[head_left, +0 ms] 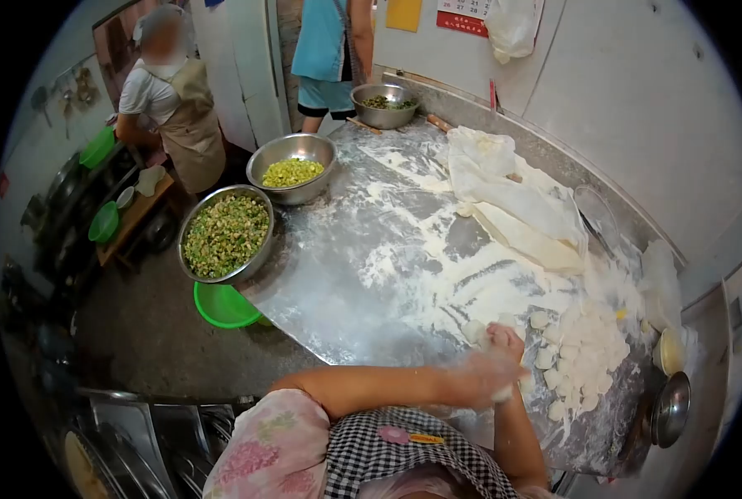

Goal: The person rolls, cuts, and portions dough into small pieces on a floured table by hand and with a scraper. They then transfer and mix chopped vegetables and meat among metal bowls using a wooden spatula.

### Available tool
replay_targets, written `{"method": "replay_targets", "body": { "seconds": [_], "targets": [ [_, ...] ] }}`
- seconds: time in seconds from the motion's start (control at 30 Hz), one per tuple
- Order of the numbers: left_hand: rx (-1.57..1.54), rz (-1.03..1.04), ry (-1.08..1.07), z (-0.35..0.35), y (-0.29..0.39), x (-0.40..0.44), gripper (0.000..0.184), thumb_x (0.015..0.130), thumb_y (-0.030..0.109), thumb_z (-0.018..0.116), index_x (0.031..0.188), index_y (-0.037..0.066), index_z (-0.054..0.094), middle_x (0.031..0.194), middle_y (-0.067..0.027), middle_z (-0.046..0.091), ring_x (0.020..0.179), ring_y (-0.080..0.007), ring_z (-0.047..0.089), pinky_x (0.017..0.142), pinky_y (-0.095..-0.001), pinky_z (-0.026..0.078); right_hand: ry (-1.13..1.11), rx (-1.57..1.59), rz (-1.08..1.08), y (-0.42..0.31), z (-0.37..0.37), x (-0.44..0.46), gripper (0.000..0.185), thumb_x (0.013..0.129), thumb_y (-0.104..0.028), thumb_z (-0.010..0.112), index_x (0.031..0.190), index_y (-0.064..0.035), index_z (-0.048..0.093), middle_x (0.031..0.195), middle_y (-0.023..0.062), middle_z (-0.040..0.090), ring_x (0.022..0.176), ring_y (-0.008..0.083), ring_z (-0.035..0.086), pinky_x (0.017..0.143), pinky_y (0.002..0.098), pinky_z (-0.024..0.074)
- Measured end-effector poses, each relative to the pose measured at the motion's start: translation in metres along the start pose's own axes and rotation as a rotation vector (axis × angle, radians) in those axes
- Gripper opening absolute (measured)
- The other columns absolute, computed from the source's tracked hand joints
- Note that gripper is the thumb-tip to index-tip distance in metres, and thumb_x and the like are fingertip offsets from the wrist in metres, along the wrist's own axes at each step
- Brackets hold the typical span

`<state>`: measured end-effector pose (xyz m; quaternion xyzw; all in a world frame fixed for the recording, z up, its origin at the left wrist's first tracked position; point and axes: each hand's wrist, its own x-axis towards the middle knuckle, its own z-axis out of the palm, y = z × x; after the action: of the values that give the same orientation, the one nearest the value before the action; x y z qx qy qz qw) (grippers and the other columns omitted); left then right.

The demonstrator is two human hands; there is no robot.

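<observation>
My left hand (481,378) is smeared by motion above the floured table (346,283), so its fingers cannot be made out. Just behind it, my right hand (506,339) has its fingers curled together; what they hold is hidden. A pale lump of dough (474,331) lies beside my right fingertips, and another bit of white dough (502,392) shows at the edge of my left hand. Many small floured dough pieces (583,353) are heaped to the right of both hands.
A cloth-covered dough slab (525,237) lies farther back. Bowls of green chopped filling (228,233), yellow-green filling (293,172) and dark filling (385,104) line the table's left and far sides. A green basin (224,305) sits below the edge. Two people (184,116) (325,58) stand beyond.
</observation>
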<state>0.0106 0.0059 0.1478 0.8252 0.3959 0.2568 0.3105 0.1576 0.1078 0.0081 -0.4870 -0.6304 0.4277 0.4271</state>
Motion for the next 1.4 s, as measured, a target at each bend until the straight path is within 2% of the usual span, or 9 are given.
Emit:
{"method": "replay_targets", "body": {
  "seconds": [0.1,0.23,0.43,0.7,0.9,1.07,1.17,1.23,1.4],
  "targets": [
    [0.062,-0.261,0.162,0.071,-0.093,0.012,0.053,0.074,0.025,0.067,0.118,0.003,0.048,0.107,-0.0175,0.057,0.097,-0.0305,0.058,0.083,-0.0404,0.046,-0.146,1.016,0.792,-0.061,0.011,-0.047,0.02,0.088,-0.018,0.052,0.098,-0.0022,0.06,0.096,0.009,0.062,0.087,0.0235,0.061,0.073,0.0368,0.0503],
    [-0.06,-0.307,0.057,0.095,-0.106,-0.019,0.056,0.076,0.032,0.07,0.118,0.002,0.049,0.109,-0.0195,0.058,0.098,-0.0333,0.057,0.085,-0.0404,0.045,-0.281,0.69,0.737,-0.013,0.004,-0.064,0.031,0.089,-0.021,0.051,0.113,-0.0009,0.052,0.096,0.009,0.062,0.078,0.0237,0.062,0.061,0.0353,0.0531],
    [-0.169,-0.398,-0.205,0.09,-0.099,0.0,0.043,0.079,0.022,0.068,0.113,0.001,0.052,0.096,-0.0187,0.062,0.089,-0.0298,0.06,0.078,-0.0379,0.047,-0.223,-0.522,-0.314,-0.033,-0.031,-0.065,0.019,0.083,-0.017,0.058,0.085,0.001,0.063,0.081,0.0122,0.061,0.072,0.0248,0.06,0.061,0.0334,0.0454],
    [-1.34,-0.77,-0.248,0.095,-0.04,-0.005,0.023,0.082,0.005,0.053,0.105,-0.001,0.056,0.092,-0.0115,0.061,0.082,-0.0194,0.061,0.069,-0.0298,0.051,-0.18,-0.164,-0.144,-0.044,-0.056,-0.091,0.012,0.074,-0.015,0.062,0.075,-0.0036,0.059,0.074,0.0128,0.055,0.069,0.0297,0.054,0.062,0.038,0.0438],
    [-0.942,-0.639,-0.403,0.137,-0.043,0.01,0.029,0.083,0.006,0.049,0.111,-0.001,0.052,0.095,-0.0133,0.06,0.081,-0.021,0.062,0.068,-0.0301,0.052,-0.05,-0.329,-0.358,-0.014,-0.077,-0.097,0.008,0.07,-0.01,0.062,0.072,-0.0035,0.058,0.078,0.0113,0.056,0.071,0.0286,0.056,0.062,0.0359,0.045],
    [-0.295,0.02,-0.423,0.068,0.063,0.059,0.041,0.08,0.019,0.055,0.118,0.005,0.049,0.102,-0.0161,0.058,0.097,-0.0303,0.057,0.085,-0.0422,0.045,0.136,-0.891,-0.688,0.01,-0.117,-0.036,0.016,0.077,-0.017,0.057,0.073,-0.0013,0.06,0.084,0.0122,0.06,0.088,0.0274,0.056,0.067,0.0342,0.0458],
    [0.009,0.12,-0.112,0.08,0.057,0.068,0.055,0.077,0.024,0.062,0.125,0.004,0.044,0.117,-0.0173,0.052,0.112,-0.035,0.048,0.095,-0.0471,0.037,0.007,0.045,-0.141,0.032,-0.115,-0.027,0.022,0.084,-0.022,0.054,0.08,-0.0023,0.061,0.087,0.0118,0.061,0.093,0.0233,0.056,0.068,0.0333,0.0467],
    [0.429,0.1,0.144,0.083,0.021,0.065,0.064,0.074,0.026,0.066,0.128,0.003,0.04,0.127,-0.0177,0.045,0.119,-0.0369,0.041,0.1,-0.0489,0.033,-0.087,0.962,0.673,-0.037,-0.104,-0.056,0.023,0.089,-0.024,0.05,0.088,-0.0042,0.06,0.084,0.0082,0.06,0.083,0.0184,0.057,0.062,0.0305,0.0474],
    [0.374,-0.145,0.0,0.047,-0.043,0.008,0.075,0.074,0.04,0.068,0.129,-0.001,0.037,0.132,-0.0242,0.038,0.12,-0.037,0.038,0.1,-0.0482,0.031,-0.513,0.734,0.755,0.028,-0.102,-0.031,0.025,0.091,-0.027,0.048,0.102,-0.0067,0.058,0.09,0.0065,0.059,0.068,0.0125,0.055,0.05,0.0224,0.0437]
  ]
}}
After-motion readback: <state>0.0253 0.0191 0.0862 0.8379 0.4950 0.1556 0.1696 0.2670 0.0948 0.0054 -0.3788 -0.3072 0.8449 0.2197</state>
